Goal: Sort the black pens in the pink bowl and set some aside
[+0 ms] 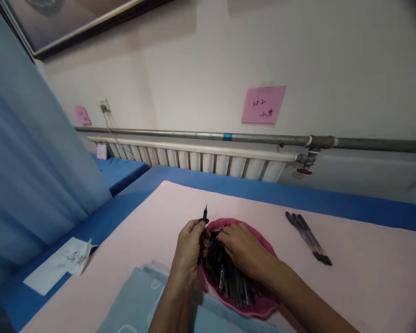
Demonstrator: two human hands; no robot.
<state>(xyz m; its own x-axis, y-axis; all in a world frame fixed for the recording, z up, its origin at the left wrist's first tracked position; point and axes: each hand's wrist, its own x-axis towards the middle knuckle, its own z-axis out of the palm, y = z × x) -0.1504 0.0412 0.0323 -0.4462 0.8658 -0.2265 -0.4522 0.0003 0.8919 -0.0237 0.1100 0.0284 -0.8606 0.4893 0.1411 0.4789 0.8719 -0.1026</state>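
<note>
My left hand (191, 245) is closed round a dark pen (205, 213), held upright with its bare tip pointing up. Beside it, my right hand (241, 245) reaches into a round pink basket (263, 311). Its fingers are bent down among the loose pen parts (234, 282), dark and clear pieces that fill the basket. Whatever those fingertips pinch is hidden. To the right, three capped pens (308, 238) lie side by side on the pink sheet (367, 277).
A folded blue-green cloth (135, 296) lies in front of the basket. White paper (58, 263) rests at the left on the blue bed surface (194, 178). Behind stand a radiator (208, 162) and a metal pipe (180, 133). A blue curtain (38, 152) hangs at left.
</note>
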